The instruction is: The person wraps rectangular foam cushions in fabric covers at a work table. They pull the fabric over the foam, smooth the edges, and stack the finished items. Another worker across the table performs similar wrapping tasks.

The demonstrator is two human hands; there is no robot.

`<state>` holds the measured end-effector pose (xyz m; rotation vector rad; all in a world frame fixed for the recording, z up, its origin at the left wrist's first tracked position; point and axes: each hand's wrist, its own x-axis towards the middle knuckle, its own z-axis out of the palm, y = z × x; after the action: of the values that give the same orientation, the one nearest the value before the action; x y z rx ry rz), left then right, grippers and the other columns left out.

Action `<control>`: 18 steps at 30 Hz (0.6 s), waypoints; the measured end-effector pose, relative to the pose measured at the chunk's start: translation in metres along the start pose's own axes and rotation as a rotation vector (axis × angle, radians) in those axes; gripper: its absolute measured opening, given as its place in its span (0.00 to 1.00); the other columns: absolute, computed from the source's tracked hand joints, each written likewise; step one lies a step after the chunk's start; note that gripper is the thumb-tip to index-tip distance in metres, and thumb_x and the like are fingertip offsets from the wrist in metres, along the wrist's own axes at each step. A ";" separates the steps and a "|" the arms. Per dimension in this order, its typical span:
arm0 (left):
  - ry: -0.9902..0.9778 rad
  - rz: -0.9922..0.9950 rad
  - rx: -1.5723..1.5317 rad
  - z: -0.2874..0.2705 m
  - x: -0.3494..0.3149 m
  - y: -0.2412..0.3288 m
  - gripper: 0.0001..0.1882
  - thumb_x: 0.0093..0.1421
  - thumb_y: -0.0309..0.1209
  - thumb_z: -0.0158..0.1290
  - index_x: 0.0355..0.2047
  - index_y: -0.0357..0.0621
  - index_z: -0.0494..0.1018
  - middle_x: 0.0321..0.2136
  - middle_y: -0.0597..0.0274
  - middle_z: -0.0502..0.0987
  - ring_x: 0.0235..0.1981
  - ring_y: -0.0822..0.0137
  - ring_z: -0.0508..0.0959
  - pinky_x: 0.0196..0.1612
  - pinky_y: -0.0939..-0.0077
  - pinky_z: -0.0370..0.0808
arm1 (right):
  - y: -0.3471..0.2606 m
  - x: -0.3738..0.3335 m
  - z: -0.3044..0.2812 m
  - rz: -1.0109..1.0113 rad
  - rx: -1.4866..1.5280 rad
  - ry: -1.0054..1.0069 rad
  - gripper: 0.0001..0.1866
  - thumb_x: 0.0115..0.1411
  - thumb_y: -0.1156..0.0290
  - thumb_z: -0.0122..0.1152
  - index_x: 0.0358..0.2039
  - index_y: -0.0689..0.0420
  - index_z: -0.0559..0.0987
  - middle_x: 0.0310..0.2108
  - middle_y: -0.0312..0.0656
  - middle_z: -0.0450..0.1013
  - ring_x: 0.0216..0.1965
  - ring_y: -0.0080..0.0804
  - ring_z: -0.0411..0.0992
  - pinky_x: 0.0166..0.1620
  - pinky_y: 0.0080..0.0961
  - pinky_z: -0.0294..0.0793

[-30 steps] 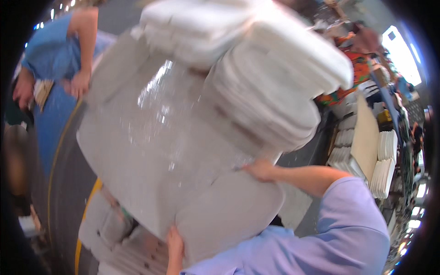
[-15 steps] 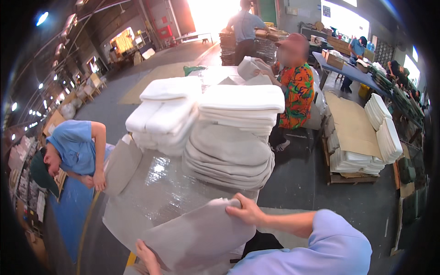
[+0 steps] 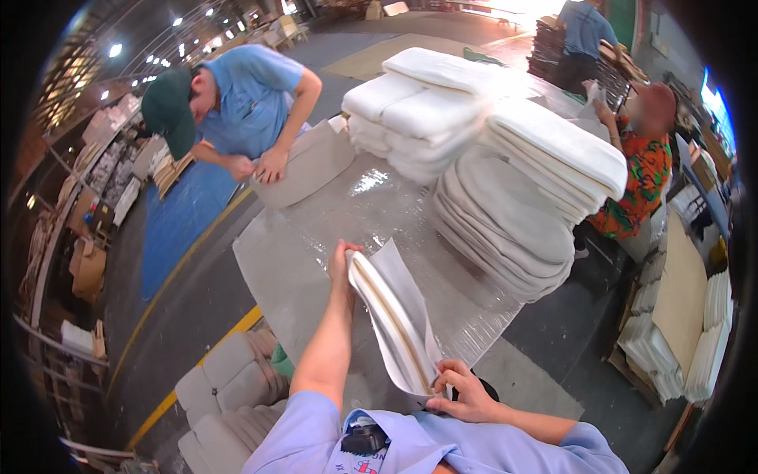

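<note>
**Grey pad (image 3: 401,324) gripped at both ends, one hand each**

Pad's in front of my chest, over the near part of the table (image 3: 288,272), layered edge up: white filling, tan strip, loose grey flap on the right side. Can't tell if it touches the table. Long axis slants from far left to near right. My left hand (image 3: 341,265) is clamped on the far end, pad running right and back toward me from it. My right hand (image 3: 464,393) pinches the near end, pad going forward-left from it, so neither hand is clearly nearer.

Counts: one pad in hand, two hands on it. Beyond: two white piles (image 3: 418,107), one grey stack (image 3: 501,225) just beside them; layers too tight to count. Three other people: one in a green cap (image 3: 167,107), hands on one grey piece (image 3: 312,167); one in a patterned shirt (image 3: 641,193); one in blue (image 3: 586,35) at the back. One plank-like tan sheet (image 3: 681,292) at far right.
</note>
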<state>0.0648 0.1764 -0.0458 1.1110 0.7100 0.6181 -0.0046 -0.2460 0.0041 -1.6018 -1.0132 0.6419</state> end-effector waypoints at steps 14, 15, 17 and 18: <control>-0.120 0.148 0.100 0.037 -0.096 0.014 0.48 0.70 0.37 0.57 0.78 0.33 0.41 0.77 0.43 0.51 0.78 0.55 0.52 0.77 0.64 0.52 | 0.006 0.166 -0.025 -0.114 -0.018 0.279 0.06 0.68 0.72 0.64 0.42 0.60 0.81 0.38 0.43 0.74 0.35 0.32 0.75 0.38 0.28 0.75; -0.140 0.147 0.199 0.042 -0.099 0.014 0.48 0.69 0.34 0.57 0.78 0.33 0.41 0.77 0.43 0.51 0.78 0.55 0.54 0.77 0.64 0.53 | 0.004 0.184 -0.031 -0.148 -0.053 0.293 0.07 0.67 0.73 0.64 0.44 0.60 0.82 0.40 0.43 0.75 0.35 0.34 0.76 0.38 0.29 0.76; -0.085 0.146 0.270 0.053 -0.100 0.018 0.44 0.64 0.22 0.55 0.77 0.30 0.48 0.74 0.40 0.58 0.74 0.54 0.62 0.74 0.65 0.60 | 0.004 0.224 -0.038 -0.184 -0.088 0.290 0.10 0.66 0.74 0.65 0.47 0.59 0.83 0.43 0.45 0.77 0.37 0.37 0.77 0.40 0.31 0.78; -0.022 0.151 0.316 0.046 -0.096 0.018 0.40 0.64 0.23 0.55 0.75 0.29 0.53 0.72 0.41 0.62 0.72 0.55 0.66 0.72 0.65 0.63 | 0.000 0.246 -0.035 -0.190 -0.081 0.265 0.12 0.65 0.75 0.64 0.48 0.58 0.84 0.45 0.46 0.78 0.39 0.38 0.78 0.42 0.31 0.79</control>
<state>0.0384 0.0837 0.0032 1.4718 0.7250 0.6336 0.1454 -0.0502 0.0374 -1.5877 -0.9871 0.2538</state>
